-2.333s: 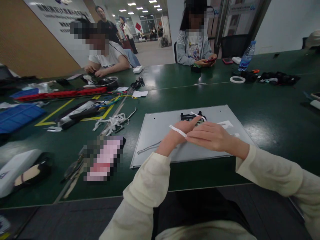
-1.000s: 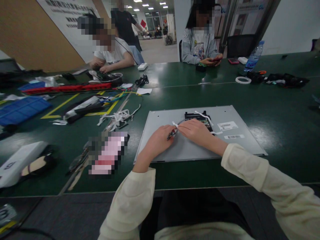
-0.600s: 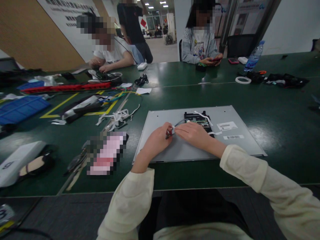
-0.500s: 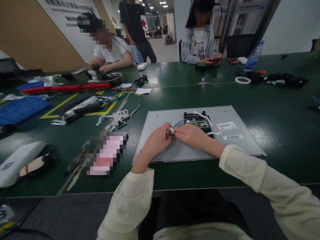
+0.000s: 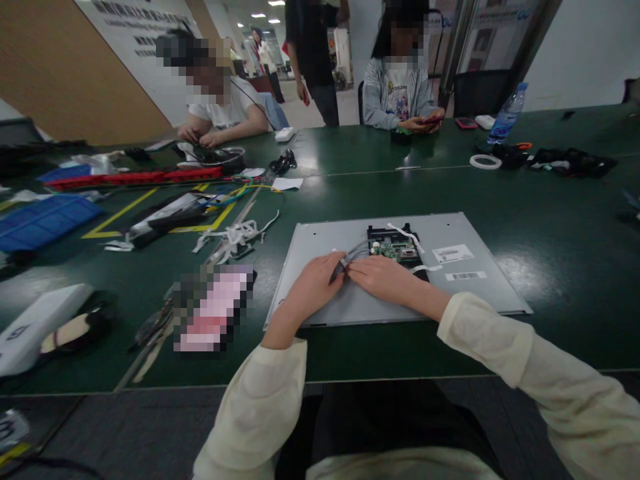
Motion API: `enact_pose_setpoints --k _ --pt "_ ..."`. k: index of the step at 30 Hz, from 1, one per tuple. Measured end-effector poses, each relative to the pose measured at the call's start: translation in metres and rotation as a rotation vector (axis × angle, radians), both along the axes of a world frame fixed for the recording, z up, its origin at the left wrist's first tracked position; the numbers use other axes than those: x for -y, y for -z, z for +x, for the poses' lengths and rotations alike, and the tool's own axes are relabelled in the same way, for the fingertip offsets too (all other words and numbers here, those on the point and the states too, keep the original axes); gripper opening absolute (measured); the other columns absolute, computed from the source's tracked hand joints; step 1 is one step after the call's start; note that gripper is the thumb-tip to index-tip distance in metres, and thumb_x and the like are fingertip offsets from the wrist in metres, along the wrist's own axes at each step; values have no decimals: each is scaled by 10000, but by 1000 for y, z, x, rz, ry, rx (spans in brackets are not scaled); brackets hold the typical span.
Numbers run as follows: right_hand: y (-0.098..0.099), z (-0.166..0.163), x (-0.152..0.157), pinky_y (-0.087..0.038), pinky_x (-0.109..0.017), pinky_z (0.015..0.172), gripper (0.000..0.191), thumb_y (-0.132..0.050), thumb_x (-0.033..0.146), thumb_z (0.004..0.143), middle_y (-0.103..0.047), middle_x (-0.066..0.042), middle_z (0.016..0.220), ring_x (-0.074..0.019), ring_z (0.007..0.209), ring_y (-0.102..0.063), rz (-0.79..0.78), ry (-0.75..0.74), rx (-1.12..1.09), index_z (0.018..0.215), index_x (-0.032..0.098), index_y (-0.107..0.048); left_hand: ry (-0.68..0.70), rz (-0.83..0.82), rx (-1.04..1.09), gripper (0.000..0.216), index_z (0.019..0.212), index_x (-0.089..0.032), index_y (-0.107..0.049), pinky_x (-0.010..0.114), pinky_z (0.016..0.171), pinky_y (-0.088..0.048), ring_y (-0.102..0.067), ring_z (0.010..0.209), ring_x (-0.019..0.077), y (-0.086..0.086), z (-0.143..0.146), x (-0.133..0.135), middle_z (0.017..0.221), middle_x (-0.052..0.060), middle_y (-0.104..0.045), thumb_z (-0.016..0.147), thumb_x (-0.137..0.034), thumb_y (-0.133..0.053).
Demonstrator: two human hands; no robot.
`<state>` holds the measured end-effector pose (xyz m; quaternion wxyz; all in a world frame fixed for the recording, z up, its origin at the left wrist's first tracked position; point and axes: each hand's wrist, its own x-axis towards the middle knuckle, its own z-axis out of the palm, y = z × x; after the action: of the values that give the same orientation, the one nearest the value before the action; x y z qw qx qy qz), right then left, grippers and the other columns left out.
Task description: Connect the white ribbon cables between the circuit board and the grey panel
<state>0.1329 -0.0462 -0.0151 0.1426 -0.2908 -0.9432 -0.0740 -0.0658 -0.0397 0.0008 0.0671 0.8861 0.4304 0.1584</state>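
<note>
A flat silver panel [image 5: 480,247] lies on the table before me, with a green circuit board [image 5: 395,249] in a black frame at its middle. Grey cables [image 5: 357,249] run from the board's left side to my fingers. My left hand [image 5: 316,285] is closed, pinching the cables between thumb and fingers over the panel's left half. My right hand [image 5: 385,280] meets it from the right, its fingertips together at the same cables; the exact grip is partly hidden. White tape strips [image 5: 426,269] stick out beside the board.
A phone [image 5: 217,308] and tangled white strips [image 5: 235,239] lie left of the panel. Farther left are a blue basket [image 5: 47,220] and a white box [image 5: 43,327]. A water bottle [image 5: 507,115] and a tape roll [image 5: 485,162] stand at the back right. People sit across the table.
The white piece between my fingertips is no longer visible; the grey cables now show there. My hands have shifted only slightly. A standing person in the background has moved right.
</note>
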Motion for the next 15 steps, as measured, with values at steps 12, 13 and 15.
enact_pose_setpoints --k 12,13,15 --pt "-13 7 35 -316 -448 1075 631 -366 501 947 -510 -218 1346 -292 1256 -466 -75 -36 56 1304 2 -514 -165 -127 74 551 1485 -145 -177 379 1033 -406 -532 1227 210 4 9 5 1358 97 -549 963 -249 -318" --pt "-12 8 36 -311 -449 1080 641 -363 510 945 -499 -219 1358 -292 1264 -461 -79 -31 56 1310 3 -509 -194 -110 63 561 1485 -146 -178 379 1018 -417 -549 1206 217 5 12 4 1351 103 -554 954 -234 -340" --pt "-11 8 38 -315 -444 1081 646 -370 517 941 -497 -218 1360 -290 1266 -463 -83 -28 46 1311 6 -510 -255 -64 37 582 1477 -147 -198 384 988 -438 -576 1171 238 6 17 2 1359 123 -543 934 -218 -394"
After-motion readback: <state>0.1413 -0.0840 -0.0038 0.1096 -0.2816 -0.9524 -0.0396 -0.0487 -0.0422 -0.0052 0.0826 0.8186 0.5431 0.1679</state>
